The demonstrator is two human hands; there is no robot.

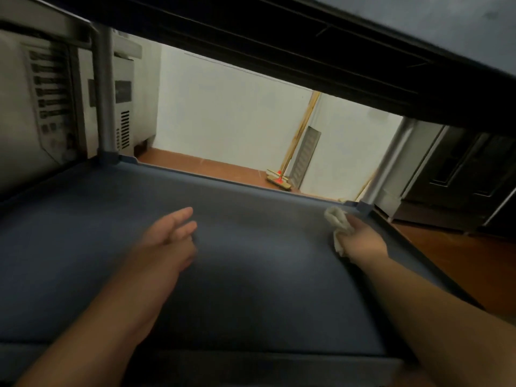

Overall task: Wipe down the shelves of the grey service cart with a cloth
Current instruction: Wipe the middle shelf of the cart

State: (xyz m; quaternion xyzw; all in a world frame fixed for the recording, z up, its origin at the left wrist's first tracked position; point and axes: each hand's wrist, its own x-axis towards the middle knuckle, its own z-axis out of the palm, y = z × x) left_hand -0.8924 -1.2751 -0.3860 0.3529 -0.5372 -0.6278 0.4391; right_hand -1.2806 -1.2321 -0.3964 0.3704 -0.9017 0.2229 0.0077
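Crumpled off-white cloth (339, 229) bunched in right hand (363, 238) fist at far-right corner of flat grey plastic cart shelf (251, 275), likely to scrub that corner; left hand (170, 236) empty, fingers loosely spread mid-shelf, maybe bracing; beyond shelf: orange floor (223, 170), broom (279, 180), white wall (223, 113).

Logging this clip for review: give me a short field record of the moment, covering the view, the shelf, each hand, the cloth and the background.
view: head camera, looking in under an upper shelf
shelf: grey cart shelf, bare apart from the hands and cloth
left hand: open, fingers spread, empty, over mid-shelf; blurred
right hand: closed on the cloth, near the far right corner
cloth: pale, bunched up
background: broom against the white wall, orange-brown floor
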